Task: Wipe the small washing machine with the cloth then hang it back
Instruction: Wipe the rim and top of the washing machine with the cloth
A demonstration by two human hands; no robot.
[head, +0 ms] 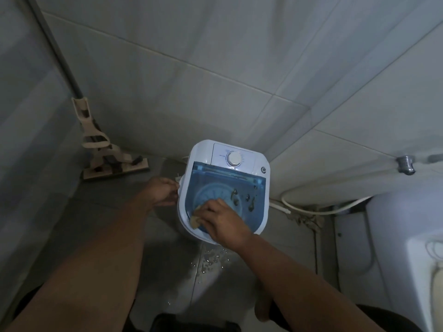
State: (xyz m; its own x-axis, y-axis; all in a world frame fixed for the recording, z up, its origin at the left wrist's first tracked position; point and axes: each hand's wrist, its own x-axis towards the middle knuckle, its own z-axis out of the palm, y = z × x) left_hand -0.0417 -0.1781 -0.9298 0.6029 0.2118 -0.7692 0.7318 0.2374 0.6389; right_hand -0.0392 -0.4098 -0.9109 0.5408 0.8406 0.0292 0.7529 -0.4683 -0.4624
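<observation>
The small white washing machine point(260, 195) stands on the floor against the tiled wall, with a see-through blue lid and a round white dial at its back. Water drops lie on the lid's right part. My right hand point(221, 220) presses a yellowish cloth point(194, 221) onto the near left corner of the lid, fingers curled over it; most of the cloth is hidden under the hand. My left hand point(163, 191) grips the machine's left side, fingers curled round its edge.
A mop point(105, 149) leans in the left corner, its long handle running up the wall. A white hose point(318, 209) lies on the floor right of the machine. A white fixture point(405, 248) fills the right edge. The floor before the machine is wet.
</observation>
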